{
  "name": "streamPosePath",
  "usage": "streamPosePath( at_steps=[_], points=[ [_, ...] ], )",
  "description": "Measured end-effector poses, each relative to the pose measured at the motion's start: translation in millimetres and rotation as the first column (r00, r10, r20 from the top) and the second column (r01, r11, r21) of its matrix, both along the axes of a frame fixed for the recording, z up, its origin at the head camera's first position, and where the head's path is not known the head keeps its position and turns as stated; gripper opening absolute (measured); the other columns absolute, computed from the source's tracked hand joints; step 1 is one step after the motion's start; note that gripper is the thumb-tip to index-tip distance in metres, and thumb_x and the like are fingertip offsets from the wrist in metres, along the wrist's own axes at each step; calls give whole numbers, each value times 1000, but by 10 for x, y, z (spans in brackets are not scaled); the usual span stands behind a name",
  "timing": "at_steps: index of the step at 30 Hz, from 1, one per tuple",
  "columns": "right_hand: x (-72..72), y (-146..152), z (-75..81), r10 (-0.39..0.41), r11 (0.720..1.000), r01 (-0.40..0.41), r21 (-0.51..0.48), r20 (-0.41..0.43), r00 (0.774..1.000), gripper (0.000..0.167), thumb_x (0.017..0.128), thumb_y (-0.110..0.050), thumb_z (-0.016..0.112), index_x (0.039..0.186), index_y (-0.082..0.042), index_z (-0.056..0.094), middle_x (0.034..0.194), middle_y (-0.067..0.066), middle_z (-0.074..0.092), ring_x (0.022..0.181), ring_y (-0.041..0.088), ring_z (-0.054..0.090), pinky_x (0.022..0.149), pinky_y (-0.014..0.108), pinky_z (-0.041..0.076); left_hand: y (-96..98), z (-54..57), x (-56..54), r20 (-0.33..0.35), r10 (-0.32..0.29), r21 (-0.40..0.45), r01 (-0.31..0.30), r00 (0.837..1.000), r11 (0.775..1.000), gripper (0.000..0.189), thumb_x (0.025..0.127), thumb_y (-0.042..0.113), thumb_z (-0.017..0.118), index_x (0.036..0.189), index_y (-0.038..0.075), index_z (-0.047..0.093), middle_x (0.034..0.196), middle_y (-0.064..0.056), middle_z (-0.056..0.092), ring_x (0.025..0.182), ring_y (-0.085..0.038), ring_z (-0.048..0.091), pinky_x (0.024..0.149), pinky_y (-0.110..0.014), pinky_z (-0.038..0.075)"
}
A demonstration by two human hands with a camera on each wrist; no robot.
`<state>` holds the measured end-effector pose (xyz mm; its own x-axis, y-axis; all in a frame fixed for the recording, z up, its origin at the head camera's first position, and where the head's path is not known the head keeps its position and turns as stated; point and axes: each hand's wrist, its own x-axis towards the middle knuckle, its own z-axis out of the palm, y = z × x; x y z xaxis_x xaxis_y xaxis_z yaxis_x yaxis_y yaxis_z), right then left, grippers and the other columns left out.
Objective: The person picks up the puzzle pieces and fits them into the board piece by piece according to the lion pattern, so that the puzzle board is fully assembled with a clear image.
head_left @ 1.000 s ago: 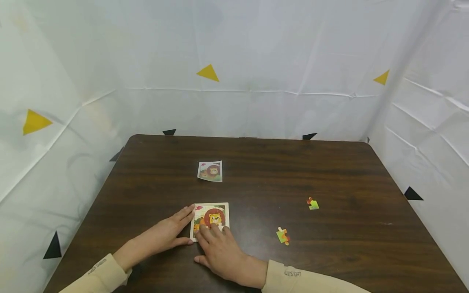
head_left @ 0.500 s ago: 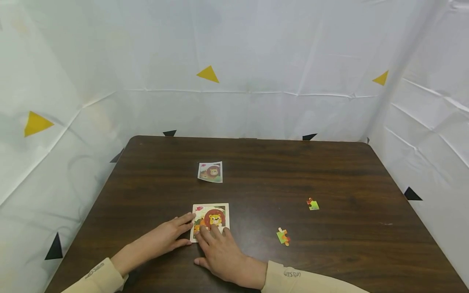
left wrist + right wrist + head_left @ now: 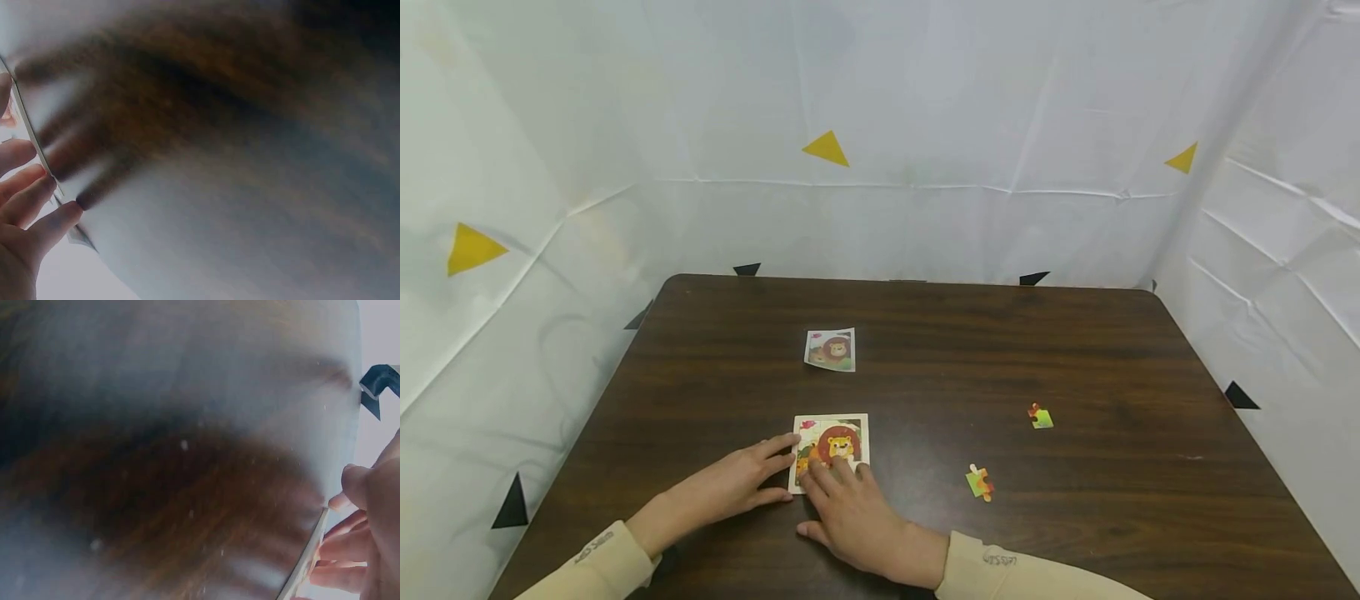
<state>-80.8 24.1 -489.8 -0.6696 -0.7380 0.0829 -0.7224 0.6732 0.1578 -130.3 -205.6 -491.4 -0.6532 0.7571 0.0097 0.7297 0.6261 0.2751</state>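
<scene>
A framed jigsaw puzzle [image 3: 841, 448] with a lion picture lies flat on the dark wooden table [image 3: 1105, 517], in front of the person. Along its left side, the left hand [image 3: 741, 482] has its fingertips at the frame's edge, thumb near the lower left corner. From the front right, the right hand [image 3: 857, 518] rests its fingers on the lower part of the picture, hiding that area. The left wrist view shows the left fingers [image 3: 25, 194] extended against the edge of the puzzle frame [image 3: 28, 119]. In the right wrist view, the right fingers [image 3: 340, 550] reach over the frame's edge [image 3: 306, 556].
Two loose puzzle pieces lie to the right: a nearer green and orange piece [image 3: 979, 482] and a farther green and red piece [image 3: 1040, 417]. Behind the puzzle is a small printed lion picture [image 3: 831, 350]. White sheeting [image 3: 910, 225] hangs behind the table.
The left hand has slid slightly toward the person along the puzzle's left edge, its upper fingertips now lower and off the top left corner. The right hand stays in place.
</scene>
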Motion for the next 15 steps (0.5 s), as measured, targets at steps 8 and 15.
streamPosePath(
  at_steps=[8,15],
  points=[
    [-114,285,168,-96,984,110,-140,103,990,57,95,-52,52,138,-15,51,142,6,47,123,27,48,87,47,50,29,12,0,-38,5,-12,-6,999,1000,51,89,37,68,125,2,63,141,-15,48,116,-32,58,88,-41,54],
    [-369,1109,285,-229,921,245,-303,88,970,53,92,-40,63,134,-8,55,139,14,50,120,36,50,82,53,49,27,14,-7,-46,-10,-20,9,999,1000,52,89,38,67,125,1,63,141,-16,48,119,-33,56,91,-43,52]
  ],
)
